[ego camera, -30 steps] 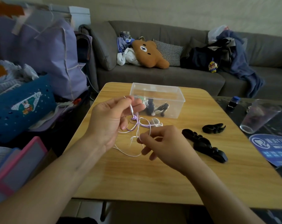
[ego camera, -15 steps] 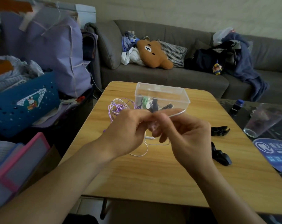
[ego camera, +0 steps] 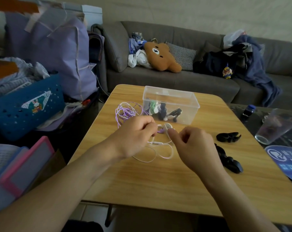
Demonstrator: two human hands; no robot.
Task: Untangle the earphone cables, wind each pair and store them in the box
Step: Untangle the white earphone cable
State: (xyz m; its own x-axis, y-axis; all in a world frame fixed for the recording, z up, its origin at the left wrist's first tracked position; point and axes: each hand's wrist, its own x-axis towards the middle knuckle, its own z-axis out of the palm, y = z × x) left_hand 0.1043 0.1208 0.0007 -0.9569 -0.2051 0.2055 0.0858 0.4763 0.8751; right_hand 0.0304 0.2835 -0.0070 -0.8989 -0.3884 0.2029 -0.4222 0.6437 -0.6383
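Where left hand (ego camera: 135,134) and right hand (ego camera: 193,144) pinch earphone cable (ego camera: 125,113), fingertips hide grip points.

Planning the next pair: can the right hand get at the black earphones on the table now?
Probably yes. The black earphones lie uncovered just right of the right hand, but that hand pinches the white cable and must let go first.

A grey sofa (ego camera: 175,79) runs along the wall, with a brown bear cushion (ego camera: 160,56) beside a checked pillow (ego camera: 181,55) and dark clothes (ego camera: 252,64) heaped at its right end. A blue basket (ego camera: 26,104) sits left of the wooden surface (ego camera: 167,181), and an empty glass (ego camera: 275,126) stands off to the right.
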